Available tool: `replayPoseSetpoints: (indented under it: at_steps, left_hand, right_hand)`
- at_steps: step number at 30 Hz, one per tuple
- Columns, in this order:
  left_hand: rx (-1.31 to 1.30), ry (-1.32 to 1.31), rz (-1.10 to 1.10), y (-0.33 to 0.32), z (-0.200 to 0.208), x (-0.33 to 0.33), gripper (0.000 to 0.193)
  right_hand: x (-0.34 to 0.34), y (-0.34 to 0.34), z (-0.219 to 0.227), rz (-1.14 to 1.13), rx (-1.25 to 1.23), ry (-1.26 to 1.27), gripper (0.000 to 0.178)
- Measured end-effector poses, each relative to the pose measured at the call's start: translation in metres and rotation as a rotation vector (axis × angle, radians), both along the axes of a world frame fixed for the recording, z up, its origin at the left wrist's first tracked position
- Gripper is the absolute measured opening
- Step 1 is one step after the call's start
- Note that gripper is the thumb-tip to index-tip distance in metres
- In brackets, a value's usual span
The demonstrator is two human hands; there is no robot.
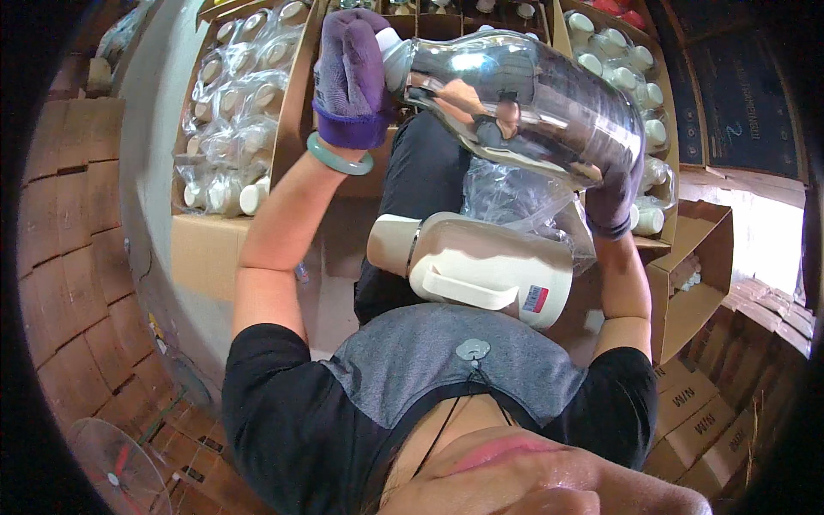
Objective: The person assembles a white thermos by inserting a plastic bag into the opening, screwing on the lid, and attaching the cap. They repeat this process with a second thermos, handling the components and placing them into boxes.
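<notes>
A mirror-silver glass vacuum flask liner (532,99) lies sideways in the air between my hands, its white neck end (393,56) to the left. My left hand (350,73), in a plush purple glove, is closed at that neck end. Under the liner's wide right end is my right hand (611,202) in a greyish purple glove; its fingers are mostly hidden behind the liner. Nearer to me, a cream vacuum jug (489,262) with a handle and a small label rests on its side across my lap. Crumpled clear plastic (515,193) lies behind the jug.
Open cartons hold rows of plastic-wrapped, white-capped items (240,94) at the left and similar white-capped items (614,51) at the right. An open cardboard box (695,283) stands at the far right. Stacked cartons (77,223) line the left side, with a fan (116,472) below.
</notes>
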State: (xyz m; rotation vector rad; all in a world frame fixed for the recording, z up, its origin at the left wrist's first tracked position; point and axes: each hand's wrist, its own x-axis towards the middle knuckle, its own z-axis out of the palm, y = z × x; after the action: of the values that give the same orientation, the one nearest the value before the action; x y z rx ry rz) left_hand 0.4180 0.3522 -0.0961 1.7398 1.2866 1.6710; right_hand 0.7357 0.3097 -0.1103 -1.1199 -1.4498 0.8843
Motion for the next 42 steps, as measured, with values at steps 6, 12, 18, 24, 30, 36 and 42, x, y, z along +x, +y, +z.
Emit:
replayPoseSetpoints:
  at_steps: [6,12,18,24,30,36,42]
  left_hand:
    - [0.124,0.223,-0.088,-0.034,0.0,-0.01,0.042]
    - [-0.004,0.033,-0.146,-0.071,0.013,-0.011,0.032]
    - [0.029,-0.014,0.039,-0.071,0.01,0.003,0.026]
    - [0.115,0.219,0.023,-0.07,0.002,0.005,0.028]
    - [-0.044,0.236,-0.111,-0.08,-0.001,-0.006,0.035]
    - [-0.258,-0.119,-0.487,-0.104,-0.017,-0.003,0.082]
    - [-0.377,0.658,-0.755,-0.163,-0.059,-0.04,0.104]
  right_hand:
    - [0.006,-0.011,0.013,0.045,0.157,-0.015,0.079]
    - [0.042,-0.016,-0.029,0.24,-0.041,0.289,0.028]
    - [0.048,-0.016,-0.057,0.029,0.43,-0.38,0.013]
    - [0.05,-0.026,-0.052,0.019,0.304,-0.415,0.034]
    - [0.021,-0.042,0.002,0.252,-0.296,-0.017,0.107]
    - [0.042,-0.038,-0.032,0.219,-0.575,0.183,0.086]
    - [0.124,-0.047,-0.053,0.346,-0.61,0.862,0.064]
